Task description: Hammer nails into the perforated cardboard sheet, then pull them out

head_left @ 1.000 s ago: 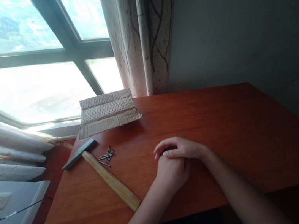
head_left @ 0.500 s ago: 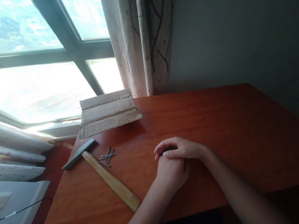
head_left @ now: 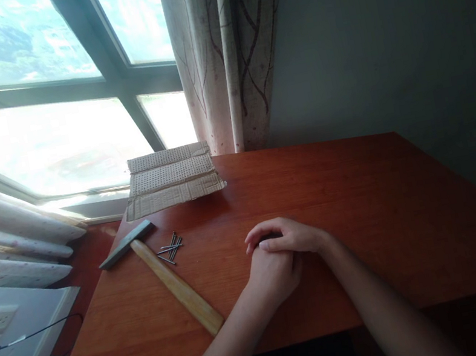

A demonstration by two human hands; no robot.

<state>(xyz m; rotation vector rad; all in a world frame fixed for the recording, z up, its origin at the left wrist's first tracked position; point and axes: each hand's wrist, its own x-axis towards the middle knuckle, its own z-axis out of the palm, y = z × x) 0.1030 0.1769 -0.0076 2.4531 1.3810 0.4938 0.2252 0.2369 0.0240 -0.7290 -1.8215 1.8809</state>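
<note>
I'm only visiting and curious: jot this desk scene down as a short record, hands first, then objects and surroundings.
Left hand: beneath the right hand, its fingers mostly hidden
Right hand: laid over the left hand
Hammer: lying on the table
Nails: loose cluster beside the hammer's handle
Cardboard: far left part of the table
Backdrop: window, patterned curtain

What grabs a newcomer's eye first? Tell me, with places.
Probably the glaring window at upper left. Then the hammer on the left of the table, beside a small pile of nails. Near centre, the right grip rests over the left grip.
</note>
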